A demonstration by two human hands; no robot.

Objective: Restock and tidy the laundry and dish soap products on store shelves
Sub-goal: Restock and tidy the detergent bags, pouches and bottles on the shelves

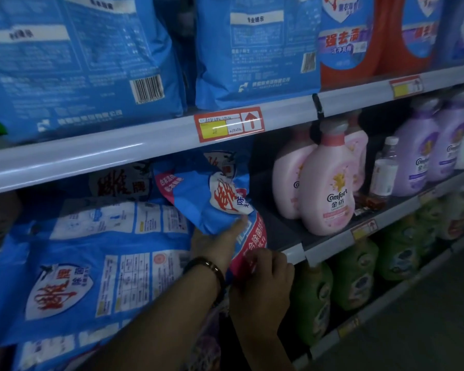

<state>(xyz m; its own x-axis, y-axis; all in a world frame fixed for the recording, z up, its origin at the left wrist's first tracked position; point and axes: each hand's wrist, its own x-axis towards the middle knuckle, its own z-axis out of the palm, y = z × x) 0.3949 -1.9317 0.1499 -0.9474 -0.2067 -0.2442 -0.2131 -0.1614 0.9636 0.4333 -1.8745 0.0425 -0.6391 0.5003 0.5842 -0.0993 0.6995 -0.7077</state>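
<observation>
**Both hands on a blue detergent bag at the middle shelf**

The person stands close to the shelving, arms reaching in from below. A crumpled blue detergent bag (214, 199) with a white, red-lettered emblem and a pink lower band stands tilted on the middle shelf (276, 231), at the right end of the bag section. Its bottom corner hangs past the shelf's front edge.

The right hand (263, 282) has its fingers curled over the pink lower edge of the bag and pinches it. The left hand (217, 245), with a dark bracelet (209, 266) on its wrist, is against the underside of the bag. One digit lies straight up along the bag's front and the rest is hidden behind the plastic, so I cannot tell whether this hand grips or only props.

Just left of the held bag, more blue bags (91, 263) lie flat in a stack. To its right, past a bare stretch of shelf, stand pink Comfort bottles (327, 194), a small clear bottle (385, 170) and purple bottles (418, 159).

On the shelf above, large blue bags (252, 49) stand upright next to a red bottle (346, 36), with a red and yellow price tag (229, 124) on the rail below them. Green bottles (354, 274) fill the shelf underneath.
</observation>
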